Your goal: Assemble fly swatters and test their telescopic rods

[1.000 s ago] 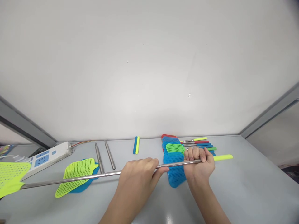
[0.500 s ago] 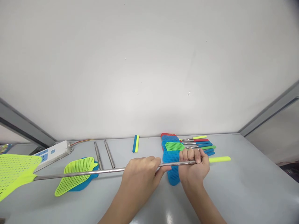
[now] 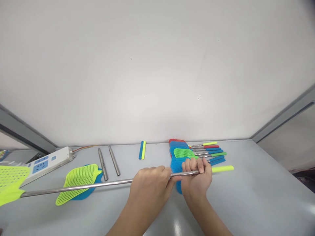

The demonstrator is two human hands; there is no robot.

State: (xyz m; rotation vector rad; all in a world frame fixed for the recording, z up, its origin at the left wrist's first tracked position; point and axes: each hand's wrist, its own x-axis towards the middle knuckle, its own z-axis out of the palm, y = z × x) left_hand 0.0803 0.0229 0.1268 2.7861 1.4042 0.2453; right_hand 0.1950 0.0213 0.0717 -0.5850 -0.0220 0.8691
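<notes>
Plainly, the grey table (image 3: 258, 196) spreads out below both hands and bears everything not held. Above it hangs the long yellow-green swatter (image 3: 105, 184), clamped in two places: the left hand (image 3: 151, 183) wraps the metal shaft palm down, and just to its right the right hand (image 3: 197, 177) closes palm up beside the handle (image 3: 222, 168). Opposed palms like these probably keep so thin and long a rod from rolling or drooping. Its long axis runs nearly crosswise, the head pointing left, cut off by the view, and the handle pointing right, past the right hand. Behind the right hand, partly hidden, lies the pile of swatters (image 3: 178, 165), heads overlapping and handles to the right, likely aligned for neatness. Well left of the left hand sits the white power strip (image 3: 61, 155); nearer, under the shaft, the loose yellow-green head (image 3: 82, 175) overlaps the blue head (image 3: 85, 195). Beyond the left hand, leftward, two metal tubes (image 3: 102, 164) lie apart, roughly parallel, and straight beyond it two slim grips (image 3: 144, 150) rest side by side, seemingly paired for easy reach.
</notes>
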